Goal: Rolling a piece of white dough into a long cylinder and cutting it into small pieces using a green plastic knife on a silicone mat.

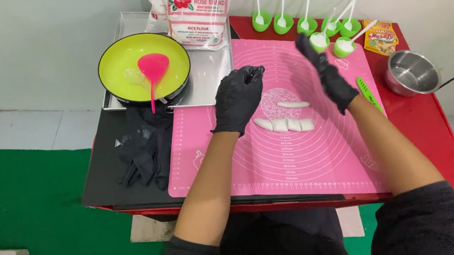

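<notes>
Both my hands wear black gloves above a pink silicone mat (283, 161). My left hand (239, 99) hovers over the mat's upper middle with fingers curled and pinched together; whether a bit of dough is between them I cannot tell. My right hand (326, 74) is held on edge with fingers straight, empty, near the mat's upper right. Between and below them lie white dough pieces: one thin roll (294, 104) and a row of several cut chunks (285, 124).
A yellow-green pan (124, 71) with a pink spatula (153, 72) rests on a metal tray (211, 74). Flour bags (196, 5) lean behind. Several green cups with white spoons (308, 23), a steel pot (411, 72), an orange packet (380, 38), a green knife (367, 91), spare black gloves (143, 148).
</notes>
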